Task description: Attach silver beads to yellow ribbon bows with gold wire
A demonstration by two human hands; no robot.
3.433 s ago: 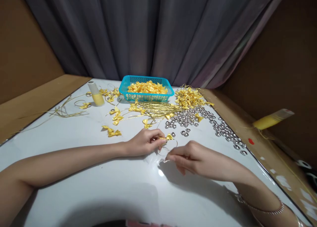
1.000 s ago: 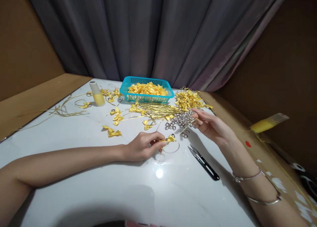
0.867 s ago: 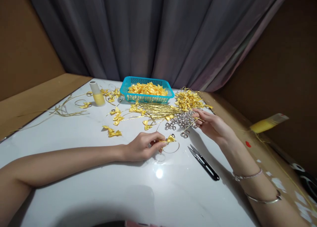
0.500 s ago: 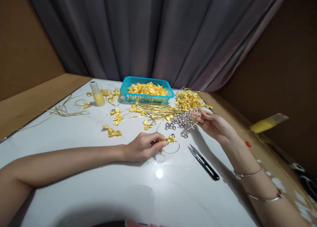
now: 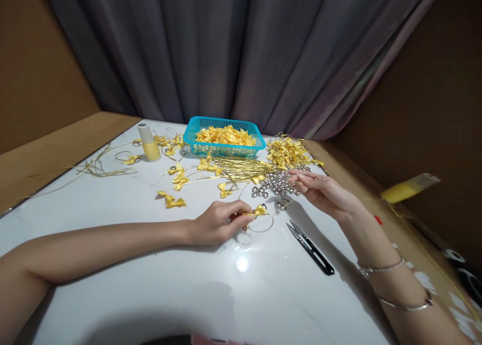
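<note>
My left hand (image 5: 224, 222) is closed in a pinch on a yellow ribbon bow (image 5: 259, 211) tied with gold cord. A loop of the cord (image 5: 271, 225) hangs below the bow, and a small silver bell (image 5: 264, 206) shows beside it. My right hand (image 5: 326, 194) reaches over the right side of a pile of silver bells (image 5: 279, 183), its fingers stretched forward and apparently holding nothing. Below those fingertips, a short piece of gold cord (image 5: 288, 203) lies by a few loose bells (image 5: 280, 206). Black thread snips (image 5: 312, 249) rest between the hands.
A blue basket (image 5: 226, 151) of yellow bows stands at the back, with gold cords (image 5: 241, 168) in front. More bows (image 5: 288, 151) are heaped at right. A bottle of yellow thread (image 5: 150, 146) stands left; another yellow spool (image 5: 410, 187) is beyond the right edge.
My right hand has left the gold cord piece, which now lies lower by the loose bells. That hand has shifted slightly left; my left hand stays in place.
</note>
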